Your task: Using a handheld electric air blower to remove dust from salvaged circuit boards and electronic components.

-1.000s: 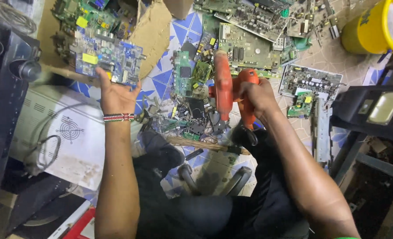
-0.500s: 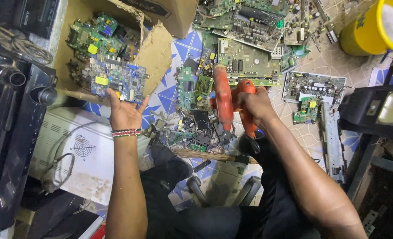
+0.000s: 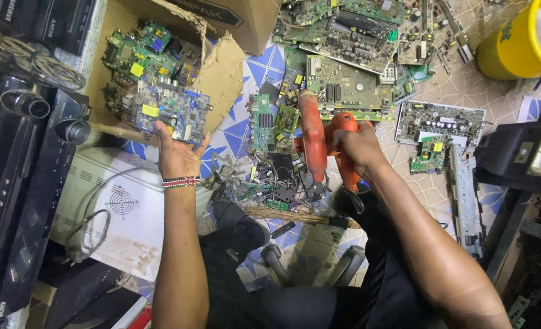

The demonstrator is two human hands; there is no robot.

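Left hand: the left hand (image 3: 177, 152) is open, palm up, fingers spread. A blue circuit board (image 3: 171, 113) rests on the fingertips, right at the torn open side of the cardboard box (image 3: 221, 67).
Right hand: the right hand (image 3: 359, 146) is closed tight around the handle of an orange cutting tool (image 3: 319, 143). The tool points down at the floor.
Where the board is: at the front edge of the box, half over the other green boards (image 3: 142, 58) inside it.
The box: it sits at the far left of the tiled floor (image 3: 234, 131), next to the black players (image 3: 20, 146) and the white metal case (image 3: 118, 207).
The pile: more boards (image 3: 349, 55) lie in a heap at the far side of the floor. Small bits (image 3: 276, 183) lie just in front of the tool.
How to do it well: I think the board should go flat and all the way in, so it does not slide back out of the torn side.
Take care: keep the orange tool low and away from the legs while the other hand is busy.
Also there: a yellow bucket (image 3: 514, 42) in the far right corner.
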